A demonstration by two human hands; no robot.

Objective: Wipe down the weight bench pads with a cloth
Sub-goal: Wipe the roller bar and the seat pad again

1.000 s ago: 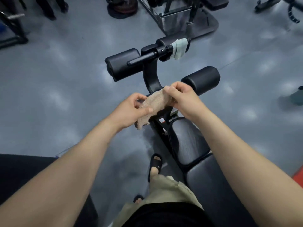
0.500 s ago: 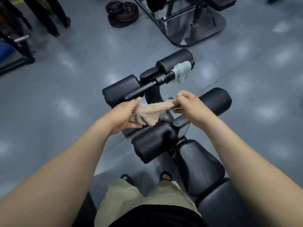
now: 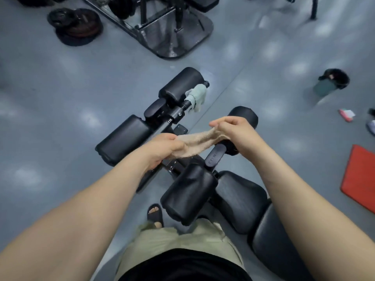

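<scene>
A beige cloth (image 3: 195, 141) is stretched between both hands above the foot end of a black weight bench. My left hand (image 3: 162, 151) grips its lower left end. My right hand (image 3: 233, 131) pinches its upper right end, over a round roller pad (image 3: 244, 116). Below the hands lies a nearer black roller pad (image 3: 188, 195). Two more rollers sit farther out, one on the left (image 3: 123, 141) and one at the far end (image 3: 180, 85). The black seat pad (image 3: 241, 199) and the back pad (image 3: 272, 242) run to the lower right.
A pale green rag (image 3: 197, 96) hangs on the bench's far bar. A rack base (image 3: 172, 37) and weight plates (image 3: 75, 25) stand beyond. To the right are a dark bin (image 3: 330, 82), a red mat (image 3: 361, 177) and small items on the grey floor. My sandalled foot (image 3: 155, 214) is beside the bench.
Both hands kept hold of the cloth and pulled it out longer between them. The view tipped down and forward, so the near roller and the seat pad show more fully.
</scene>
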